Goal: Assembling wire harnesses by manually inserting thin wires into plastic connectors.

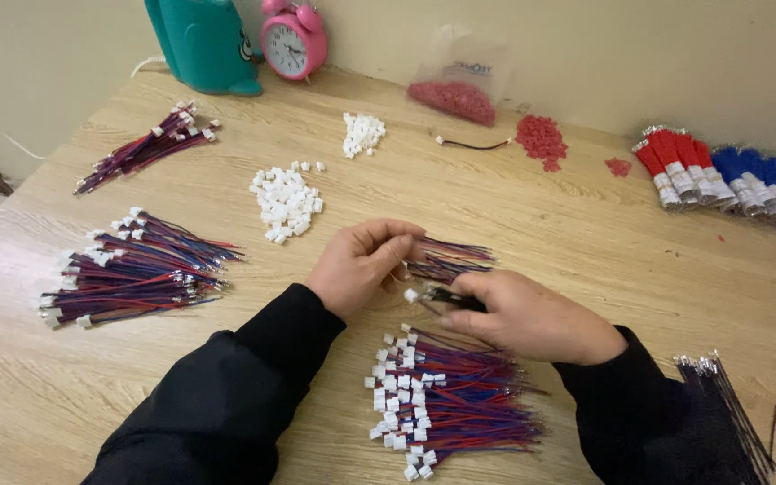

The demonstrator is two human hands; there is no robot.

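Fitting a small white plug (pixel 411 295) onto a short wire bundle (pixel 449 297) appears to be the step in hand. The bundle is clamped in the right hand (pixel 532 316); the left hand (pixel 363 262) is pinched shut on a tiny part that cannot be made out. Finished leads (pixel 446 400) are piled at six o'clock on the table (pixel 568 224), loose plugs (pixel 287 199) at eleven. Fine alignment of the fingertips is judged necessary next.
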